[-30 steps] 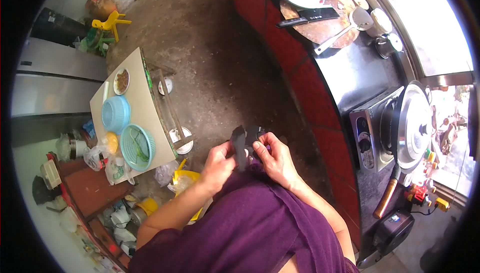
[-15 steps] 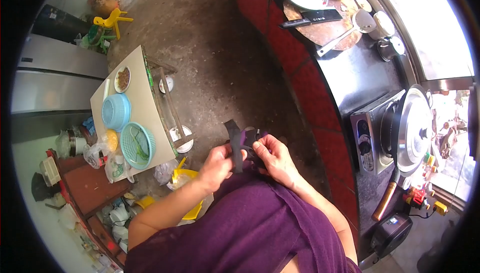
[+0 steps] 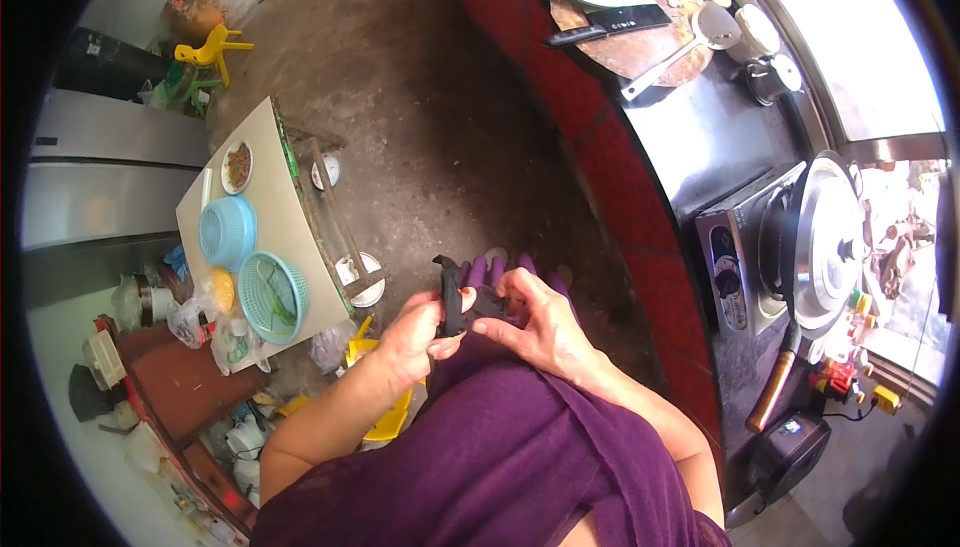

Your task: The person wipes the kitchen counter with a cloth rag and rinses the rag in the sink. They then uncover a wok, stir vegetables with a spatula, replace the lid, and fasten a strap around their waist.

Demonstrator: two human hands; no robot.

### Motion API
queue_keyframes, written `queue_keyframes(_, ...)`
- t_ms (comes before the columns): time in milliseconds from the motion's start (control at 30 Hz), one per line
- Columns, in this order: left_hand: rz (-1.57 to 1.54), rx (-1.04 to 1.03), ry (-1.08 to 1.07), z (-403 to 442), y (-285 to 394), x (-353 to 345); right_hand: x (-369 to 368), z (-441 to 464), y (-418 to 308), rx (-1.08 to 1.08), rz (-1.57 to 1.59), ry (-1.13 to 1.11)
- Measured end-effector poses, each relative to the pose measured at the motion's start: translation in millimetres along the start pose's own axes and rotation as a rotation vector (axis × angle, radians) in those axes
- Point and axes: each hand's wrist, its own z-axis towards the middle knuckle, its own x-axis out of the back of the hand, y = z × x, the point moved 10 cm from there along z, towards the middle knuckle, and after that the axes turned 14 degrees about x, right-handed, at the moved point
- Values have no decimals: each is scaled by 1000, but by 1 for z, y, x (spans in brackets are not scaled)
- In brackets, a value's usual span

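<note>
In front of the purple garment (image 3: 480,437), my left hand (image 3: 412,335) is closed on a black strap (image 3: 450,297), which stands up in a loop above the fingers. My right hand (image 3: 540,322) is just to the right, thumb and fingers bent around the dark part of the strap near its other end. How firmly the right fingers pinch it is hard to see. Purple-clad legs show beyond the hands.
At the left, a table (image 3: 270,157) bears a blue basket (image 3: 228,232), a green basket (image 3: 273,297) and a food plate (image 3: 237,167). The right counter holds a cleaver (image 3: 630,18), a spatula (image 3: 680,52) and a lidded wok (image 3: 828,247) on a stove (image 3: 732,272).
My left hand has moved slightly left and down with the strap, which is now looped. The right hand's fingers have spread more and turned toward the left hand.
</note>
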Motion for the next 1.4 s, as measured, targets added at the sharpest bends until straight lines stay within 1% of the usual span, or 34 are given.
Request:
queue_keyframes(100,13,33,8,-3,-6,-3,-3,1,-10,74,-208,-44)
queue_keyframes(167,16,95,-19,-2,-12,-1,-3,0,-13,63,-200,-84)
queue_keyframes(267,-9,226,-117,-3,-25,1,-4,-7,-9,70,-137,-126)
queue_keyframes(367,32,261,-119,-4,-31,8,-7,-14,-3,74,-28,-132)
queue_keyframes(400,57,224,-98,-5,-29,8,-7,-17,-2,71,10,-128)
queue_keyframes(467,119,150,-55,-4,-20,3,-4,-17,1,-12,86,-113)
queue_keyframes(600,39,44,-42,-4,-19,-4,-1,-23,14,-169,152,-62)
queue_keyframes(700,14,-43,7,-5,-16,-9,3,-26,18,-178,161,-12)
queue_keyframes(767,-7,-90,32,-6,-16,-7,3,-29,20,-166,226,18)
queue_keyframes(800,-13,-95,6,-5,-16,-9,3,-30,20,-159,259,31)
queue_keyframes(900,-25,-109,-62,-2,-17,-12,-2,-31,13,-118,567,38)
queue_keyframes(967,-17,-114,-97,-1,-17,-15,-7,-40,23,-287,759,63)
queue_keyframes(1000,31,-107,-81,-1,-17,-15,-10,-46,27,-373,855,76)
queue_keyframes(1033,79,-98,-66,0,-18,-14,-8,-50,33,-371,934,126)
queue_keyframes(1100,153,-75,-28,1,-17,-13,-10,-58,44,-500,1093,234)
queue_keyframes(1133,179,-61,-5,0,-17,-14,-13,-61,48,-522,1033,237)
queue_keyframes(1233,243,-37,16,-2,-13,-19,-26,-62,53,-527,1072,107)
queue_keyframes(1267,260,-33,16,-2,-12,-20,-25,-60,54,-475,1065,66)
queue_keyframes(1367,276,-9,-52,1,-13,-22,-18,-60,61,-486,959,193)
queue_keyframes(1400,351,32,-41,3,-14,-19,-11,-59,65,-479,902,254)
